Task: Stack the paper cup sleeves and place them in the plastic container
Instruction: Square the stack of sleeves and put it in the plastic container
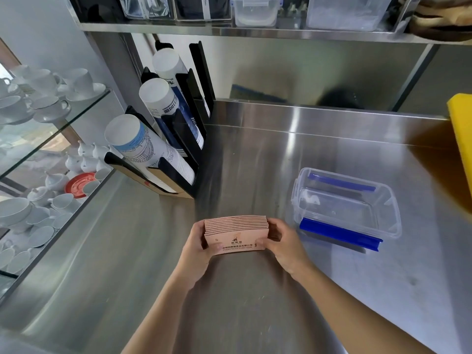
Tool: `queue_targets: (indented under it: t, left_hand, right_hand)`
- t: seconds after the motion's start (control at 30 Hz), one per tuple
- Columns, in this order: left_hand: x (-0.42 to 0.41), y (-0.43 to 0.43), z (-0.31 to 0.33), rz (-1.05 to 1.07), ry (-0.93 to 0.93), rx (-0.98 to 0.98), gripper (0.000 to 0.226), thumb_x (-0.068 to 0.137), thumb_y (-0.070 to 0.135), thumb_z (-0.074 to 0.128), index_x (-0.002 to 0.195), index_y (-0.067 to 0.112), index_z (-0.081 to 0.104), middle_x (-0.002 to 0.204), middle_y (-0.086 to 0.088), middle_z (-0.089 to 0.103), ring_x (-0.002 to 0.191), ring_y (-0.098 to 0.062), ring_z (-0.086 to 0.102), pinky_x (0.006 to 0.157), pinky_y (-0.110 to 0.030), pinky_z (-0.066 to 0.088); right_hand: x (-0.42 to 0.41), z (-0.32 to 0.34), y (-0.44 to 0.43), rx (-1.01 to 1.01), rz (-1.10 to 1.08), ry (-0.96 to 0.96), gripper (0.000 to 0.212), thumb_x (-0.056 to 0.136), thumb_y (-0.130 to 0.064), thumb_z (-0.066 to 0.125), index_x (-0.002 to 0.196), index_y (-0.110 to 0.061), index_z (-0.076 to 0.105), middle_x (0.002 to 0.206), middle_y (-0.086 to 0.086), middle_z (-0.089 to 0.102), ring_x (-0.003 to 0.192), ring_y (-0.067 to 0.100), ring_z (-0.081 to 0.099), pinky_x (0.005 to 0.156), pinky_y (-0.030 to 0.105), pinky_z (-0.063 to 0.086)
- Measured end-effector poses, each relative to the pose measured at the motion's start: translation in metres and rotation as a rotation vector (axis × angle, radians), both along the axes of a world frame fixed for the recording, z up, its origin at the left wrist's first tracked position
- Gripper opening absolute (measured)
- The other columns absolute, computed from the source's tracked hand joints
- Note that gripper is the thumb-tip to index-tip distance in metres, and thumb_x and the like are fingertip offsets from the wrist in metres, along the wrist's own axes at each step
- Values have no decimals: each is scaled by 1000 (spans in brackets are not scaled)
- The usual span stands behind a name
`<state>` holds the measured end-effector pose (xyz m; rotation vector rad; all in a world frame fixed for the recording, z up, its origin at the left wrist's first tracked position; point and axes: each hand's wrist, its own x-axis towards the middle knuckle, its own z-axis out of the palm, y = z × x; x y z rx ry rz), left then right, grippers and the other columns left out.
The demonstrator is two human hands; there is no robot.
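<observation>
A neat stack of pink flattened paper cup sleeves stands on edge above the steel counter, printed face toward me. My left hand grips its left end and my right hand grips its right end. To the right of the stack sits an open clear plastic container with blue clip handles; nothing lies in it. The container is apart from my right hand by a short gap.
A black rack holds three tubes of stacked paper cups at the counter's left back. Glass shelves with white cups and saucers stand at far left. A yellow object is at the right edge. A steel shelf with bins hangs overhead.
</observation>
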<state>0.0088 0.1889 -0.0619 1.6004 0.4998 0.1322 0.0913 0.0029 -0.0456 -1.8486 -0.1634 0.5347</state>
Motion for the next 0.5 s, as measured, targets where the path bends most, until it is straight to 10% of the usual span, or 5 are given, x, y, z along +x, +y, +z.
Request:
queue_targets:
  t: [0.27, 0.5]
  left_hand:
    - [-3, 3, -5, -24, 7, 195, 53, 73, -4, 69, 94, 41, 54, 90, 26, 70, 96, -18, 65, 91, -34, 49]
    - [-5, 12, 0, -61, 20, 219, 53, 71, -6, 71, 96, 37, 57, 101, 4, 70, 99, -19, 65, 95, -33, 49]
  right_hand:
    - [2, 1, -8, -83, 59, -91, 39, 77, -8, 72, 110, -22, 57, 110, -7, 64, 103, 10, 60, 97, 32, 50]
    - [5, 4, -11, -84, 89, -64, 35, 77, -10, 73, 98, -30, 54, 102, -13, 61, 98, 7, 59, 90, 24, 47]
